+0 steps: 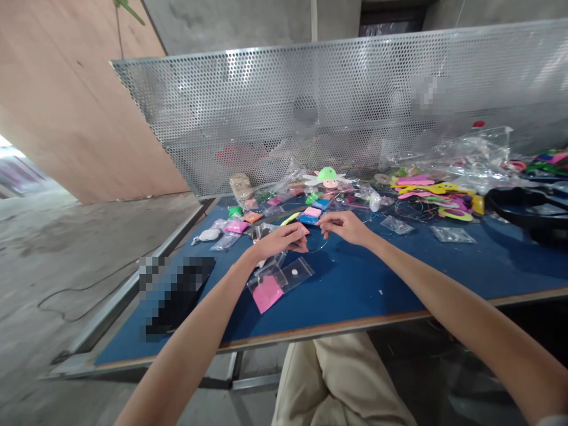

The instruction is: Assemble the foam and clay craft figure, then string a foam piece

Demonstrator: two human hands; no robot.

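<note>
Over the middle of the blue table, my left hand (283, 239) is closed in a pinch, with a small salmon-pink piece (303, 229) at its fingertips. My right hand (344, 227) is a little to the right, thumb and fingers pinched together. A thin clear thread (320, 251) curves below and between the two hands, and its end runs up to the right fingers. Just beyond the hands lie small pink and blue packets (310, 215). In front of my left hand's wrist rest a pink clay packet (267, 293) and a clear zip bag (298, 274) with a white dot.
A black flat item (189, 296) lies at the table's left, near a white earphone case (209, 235). Colourful foam cutouts (432, 192) pile up on the right, beside a black strap (528, 207). A green-capped figure (327, 176) stands before the perforated metal panel (266, 106).
</note>
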